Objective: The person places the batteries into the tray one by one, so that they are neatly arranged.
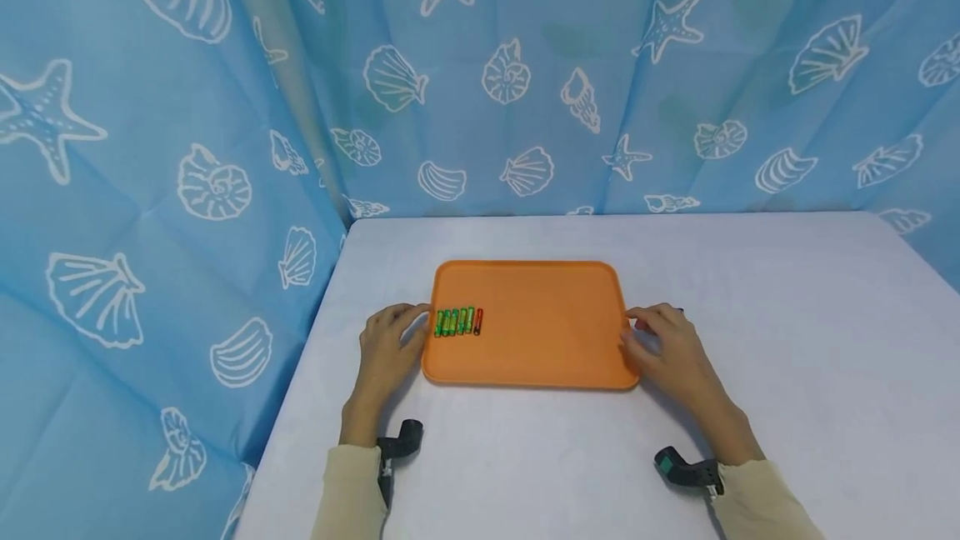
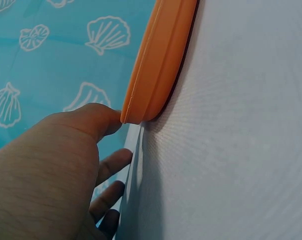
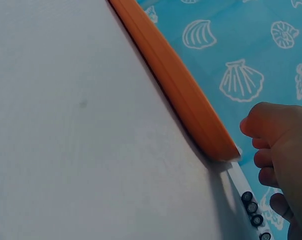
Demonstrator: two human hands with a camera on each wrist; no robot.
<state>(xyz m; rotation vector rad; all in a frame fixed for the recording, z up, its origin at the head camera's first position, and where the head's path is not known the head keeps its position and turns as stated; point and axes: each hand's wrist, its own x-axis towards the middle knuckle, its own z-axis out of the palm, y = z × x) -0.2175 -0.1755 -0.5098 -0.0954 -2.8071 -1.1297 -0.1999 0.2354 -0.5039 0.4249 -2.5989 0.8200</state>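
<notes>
A: Since I keep squinting at it, where's the orange tray (image 1: 551, 323) sitting, and what's the left hand (image 1: 384, 350) up to?

B: Tray's on the white bench (image 1: 540, 465), longer sides running left to right, between the two hands. The left one is at its left rim: thumb tip touching the edge in the left wrist view, other fingers relaxed and spread apart.

A: And the right hand (image 1: 672, 358)?

B: At the right rim, fingers loosely bent and not wrapped round anything I can see. The right wrist view has the thumb just beside the edge (whether any fingertip actually touches, can't tell).

A: What's in the tray?

B: Five green batteries (image 1: 453, 322) plus one red battery (image 1: 478, 322), side by side near the left end. The red one is rightmost.

A: Those dark dots by the right hand?

B: Four round ends (image 3: 257, 220) of something small, past the tray's corner, near the fingers. The hand mostly covers that spot from the head camera.

A: Backdrop?

B: Blue curtain (image 1: 465, 119) with white shells and starfish, behind the bench and down the left.
</notes>
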